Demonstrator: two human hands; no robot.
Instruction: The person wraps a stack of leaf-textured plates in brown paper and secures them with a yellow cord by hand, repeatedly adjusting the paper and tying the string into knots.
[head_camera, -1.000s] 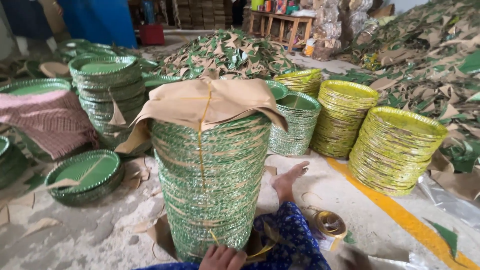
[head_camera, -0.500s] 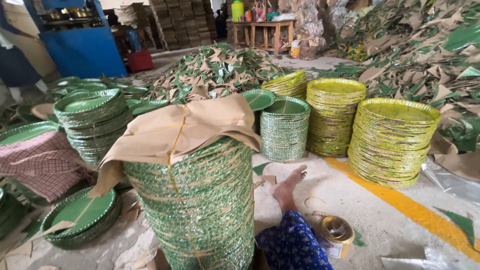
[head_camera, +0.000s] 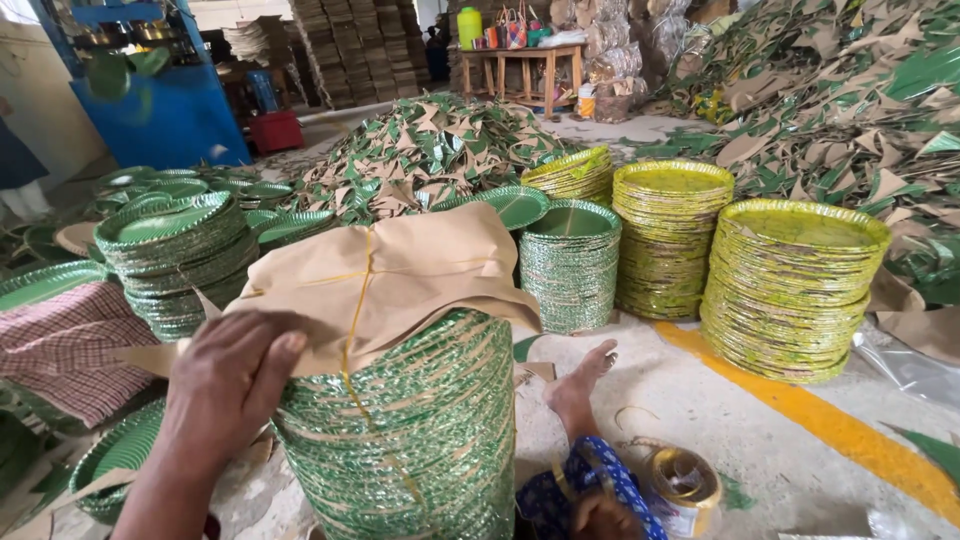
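The left hand (head_camera: 232, 385) is pressing flat, fingers spread and grasping nothing, against the near left edge of the brown paper cover (head_camera: 400, 275) that is capping a tall stack of green plates (head_camera: 410, 440). The right hand (head_camera: 600, 518) is showing only partly at the near bottom edge, just right of the stack; I cannot tell whether it is closed or gripping anything. The stack is standing in the near centre of the floor, tilted slightly.

A yellow string (head_camera: 357, 300) is already running over the paper and down the front of the stack, so the bundle appears wrapped and bound in one direction; whether a knot is finished cannot be seen, and by my judgement securing and setting it aside is what is remaining.

Near right, a roll of tape (head_camera: 682, 485) is lying on the floor beside the person's bare foot (head_camera: 580, 385). Farther right, stacks of yellow plates (head_camera: 790, 290) are standing unbound.

Compared with half a second earlier, the left hand has come up onto the cover, where no hand was showing, and the view has shifted closer.
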